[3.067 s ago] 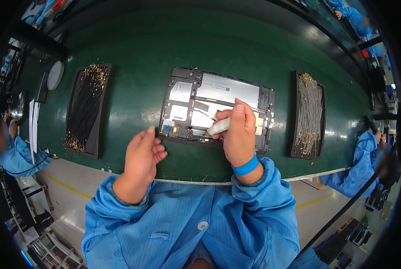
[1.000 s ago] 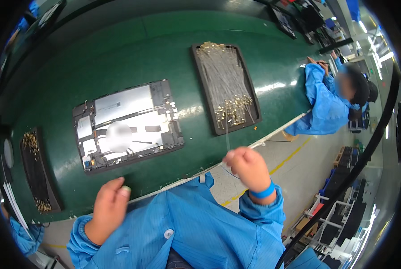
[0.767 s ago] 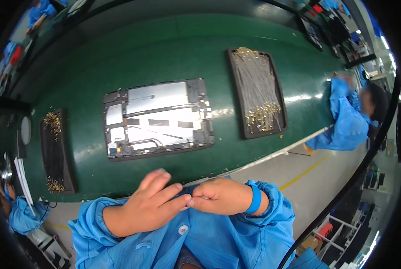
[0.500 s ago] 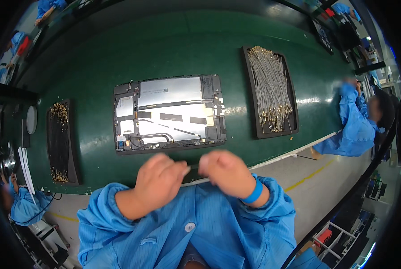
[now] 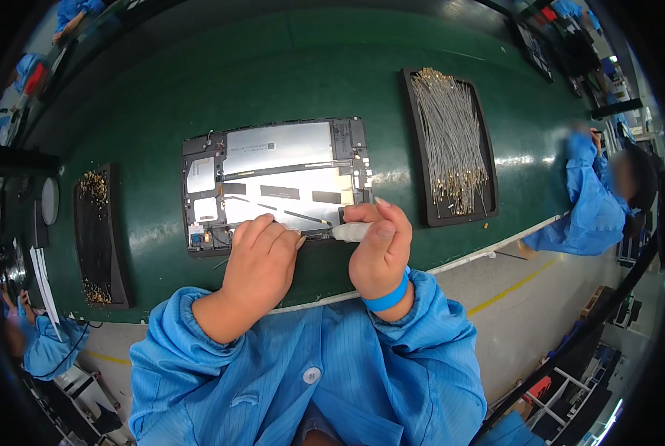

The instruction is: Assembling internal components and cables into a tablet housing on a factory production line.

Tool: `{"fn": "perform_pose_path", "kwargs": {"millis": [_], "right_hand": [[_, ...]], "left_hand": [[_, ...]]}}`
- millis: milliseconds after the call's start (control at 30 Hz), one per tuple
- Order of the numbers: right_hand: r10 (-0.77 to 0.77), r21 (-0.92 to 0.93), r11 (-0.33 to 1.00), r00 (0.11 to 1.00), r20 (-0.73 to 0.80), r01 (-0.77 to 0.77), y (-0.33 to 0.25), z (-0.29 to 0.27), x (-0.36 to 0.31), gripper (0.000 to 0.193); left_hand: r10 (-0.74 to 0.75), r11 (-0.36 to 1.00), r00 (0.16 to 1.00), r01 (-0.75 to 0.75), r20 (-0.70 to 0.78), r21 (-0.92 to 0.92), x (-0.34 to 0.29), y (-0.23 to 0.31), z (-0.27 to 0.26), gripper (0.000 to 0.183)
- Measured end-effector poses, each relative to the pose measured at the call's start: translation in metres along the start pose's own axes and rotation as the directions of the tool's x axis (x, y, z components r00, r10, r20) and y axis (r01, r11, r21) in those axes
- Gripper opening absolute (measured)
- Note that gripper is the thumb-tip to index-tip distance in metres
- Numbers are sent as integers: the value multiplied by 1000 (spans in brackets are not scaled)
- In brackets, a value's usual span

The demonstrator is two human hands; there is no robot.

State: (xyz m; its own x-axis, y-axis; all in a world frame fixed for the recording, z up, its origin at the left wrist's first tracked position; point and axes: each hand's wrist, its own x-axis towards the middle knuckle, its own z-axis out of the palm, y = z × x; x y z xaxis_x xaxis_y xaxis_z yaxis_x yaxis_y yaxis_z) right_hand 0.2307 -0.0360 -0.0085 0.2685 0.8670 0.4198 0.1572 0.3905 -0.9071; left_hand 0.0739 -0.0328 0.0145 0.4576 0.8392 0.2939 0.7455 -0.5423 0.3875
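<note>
An opened tablet (image 5: 277, 141) lies on the green table, its silver battery plates and dark inner frame exposed. My left hand (image 5: 262, 256) is closed at its near edge, fingers bent down over the rim. A short end of thin cable (image 5: 220, 263) pokes out beside that hand; the rest is hidden under it. At the tablet's near right corner is my right hand (image 5: 383, 249), a blue band on its wrist. One of its fingers wears a white covering (image 5: 353, 232) and touches the edge. The other fingers curl inward, and what they hold is hidden.
To the right stands a black tray (image 5: 492, 201) of grey cables with gold ends. Another black tray (image 5: 121, 245), holding black cables with gold ends, is at the left. A person in blue (image 5: 589, 193) sits at the table's right end.
Both hands have moved forward from in front of the tablet onto its near edge. My right hand has turned, showing its white-covered finger. A cable end now shows beside my left hand.
</note>
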Motion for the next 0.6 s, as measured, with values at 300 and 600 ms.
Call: {"fn": "perform_pose_path", "kwargs": {"millis": [300,600], "right_hand": [[9,49,999,997,81,-13,8,0,-4,25],[14,98,995,996,87,-23,7,-2,-6,27]], "left_hand": [[-7,1000,999,7,33,14,0,-1,-1,20],[-13,1000,1000,13,13,14,1,1,-2,19]]}}
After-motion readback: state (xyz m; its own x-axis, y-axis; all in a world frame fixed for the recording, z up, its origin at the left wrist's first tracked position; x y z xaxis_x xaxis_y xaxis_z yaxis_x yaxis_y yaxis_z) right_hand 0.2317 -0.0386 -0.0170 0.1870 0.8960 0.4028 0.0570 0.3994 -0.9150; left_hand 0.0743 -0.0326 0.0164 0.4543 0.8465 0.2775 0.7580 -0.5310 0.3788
